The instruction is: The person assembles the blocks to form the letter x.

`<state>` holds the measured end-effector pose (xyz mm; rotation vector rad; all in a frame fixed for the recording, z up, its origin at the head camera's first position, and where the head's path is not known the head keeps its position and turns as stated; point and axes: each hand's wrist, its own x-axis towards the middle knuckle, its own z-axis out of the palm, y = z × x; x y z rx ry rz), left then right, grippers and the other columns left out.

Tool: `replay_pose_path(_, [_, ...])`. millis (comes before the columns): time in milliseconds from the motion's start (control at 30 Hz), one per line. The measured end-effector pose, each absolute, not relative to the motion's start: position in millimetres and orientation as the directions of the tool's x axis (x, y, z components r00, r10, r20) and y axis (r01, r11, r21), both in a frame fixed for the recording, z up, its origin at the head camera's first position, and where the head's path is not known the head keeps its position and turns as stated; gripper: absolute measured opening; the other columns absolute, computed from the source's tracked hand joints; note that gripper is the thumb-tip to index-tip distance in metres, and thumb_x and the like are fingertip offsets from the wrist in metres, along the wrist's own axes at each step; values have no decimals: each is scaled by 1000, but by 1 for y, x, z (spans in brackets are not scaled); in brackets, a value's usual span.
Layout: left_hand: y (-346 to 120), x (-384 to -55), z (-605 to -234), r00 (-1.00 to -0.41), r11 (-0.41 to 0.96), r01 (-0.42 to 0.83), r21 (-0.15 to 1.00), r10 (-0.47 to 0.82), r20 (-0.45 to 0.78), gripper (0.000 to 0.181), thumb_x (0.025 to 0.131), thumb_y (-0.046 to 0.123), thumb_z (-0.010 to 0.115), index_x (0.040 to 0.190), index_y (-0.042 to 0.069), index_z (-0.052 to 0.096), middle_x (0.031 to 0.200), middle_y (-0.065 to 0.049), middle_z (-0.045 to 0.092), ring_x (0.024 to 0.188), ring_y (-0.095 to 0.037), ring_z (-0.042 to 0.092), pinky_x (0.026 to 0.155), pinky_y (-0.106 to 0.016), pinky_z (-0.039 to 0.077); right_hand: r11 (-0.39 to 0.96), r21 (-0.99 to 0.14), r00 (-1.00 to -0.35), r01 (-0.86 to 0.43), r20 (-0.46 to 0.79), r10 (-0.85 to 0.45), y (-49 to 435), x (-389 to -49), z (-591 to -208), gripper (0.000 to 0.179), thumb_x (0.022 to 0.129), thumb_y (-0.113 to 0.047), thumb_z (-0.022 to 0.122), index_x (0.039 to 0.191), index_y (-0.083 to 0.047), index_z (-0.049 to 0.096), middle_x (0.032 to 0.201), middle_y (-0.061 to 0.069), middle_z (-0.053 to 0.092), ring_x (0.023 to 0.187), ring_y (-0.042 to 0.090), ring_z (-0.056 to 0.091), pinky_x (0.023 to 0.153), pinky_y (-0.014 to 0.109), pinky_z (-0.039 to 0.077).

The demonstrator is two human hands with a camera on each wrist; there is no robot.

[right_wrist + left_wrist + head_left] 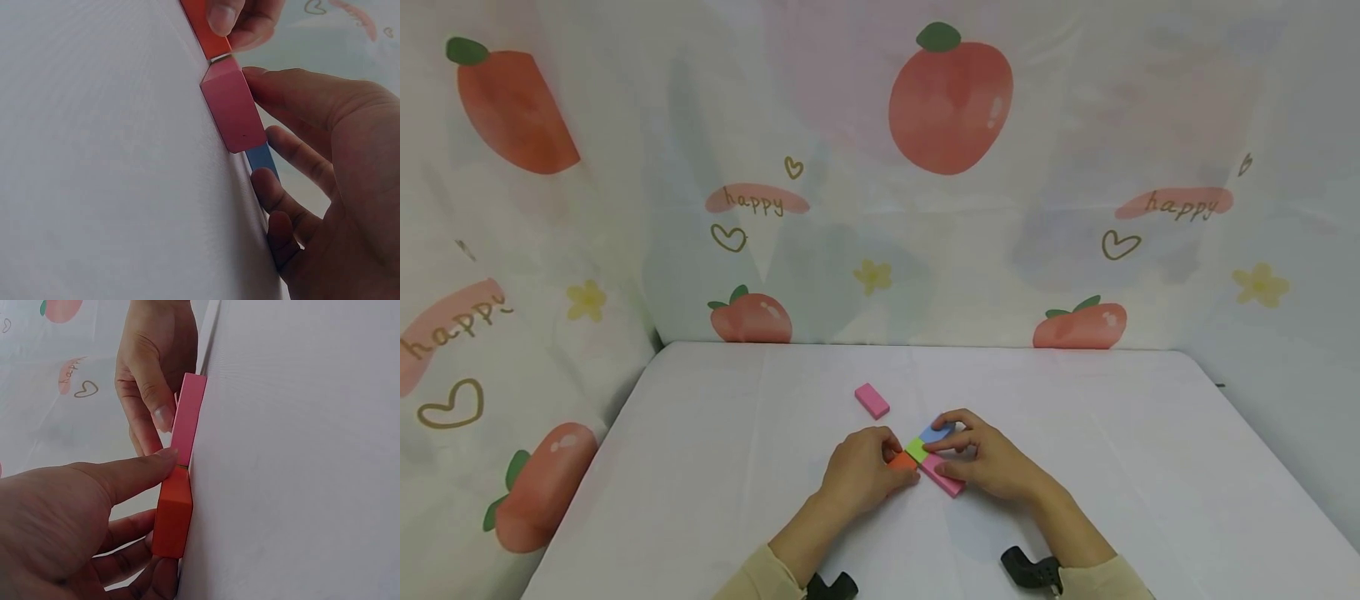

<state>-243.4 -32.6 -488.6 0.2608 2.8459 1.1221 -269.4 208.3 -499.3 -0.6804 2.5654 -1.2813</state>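
Several flat coloured blocks meet near the middle of the white table. My left hand (863,468) grips the orange block (174,512), with its thumb on top and its fingers bent along the far side. The green block (916,450) lies at the centre, between the orange, pink and blue ones. My right hand (992,458) holds the near pink block (234,112) with its thumb on it and its index finger by the green block. Other fingers of that hand touch the blue block (937,432), which they partly cover.
Another pink block (872,401) lies apart, beyond the left hand. The white table (737,433) backs onto a hanging cloth (842,108) printed with fruit and hearts. Black wrist straps or mounts (1030,570) sit at both sleeves.
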Motion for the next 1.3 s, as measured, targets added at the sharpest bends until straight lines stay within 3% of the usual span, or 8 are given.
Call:
replay_pose_path(1033, [-34,-247,-494,-979,725,163,670,205,16,36,77,47,88,94,20,70,80,12,61,70,-6,53,65,-26,44,525,-785,-874,-328,40,-485,207,-271,-500,26,88,-29,82,115,-29,80,137,-4,57,126,25,52,93,35,44])
replay_pose_path(1300, [-38,-249,-497,-973,714,185,675,230,23,34,86,50,80,96,20,71,77,13,59,69,-5,53,64,-25,44,527,-778,-868,-342,47,-494,207,-269,-499,26,89,-31,82,115,-30,80,137,-5,56,123,23,53,92,35,45])
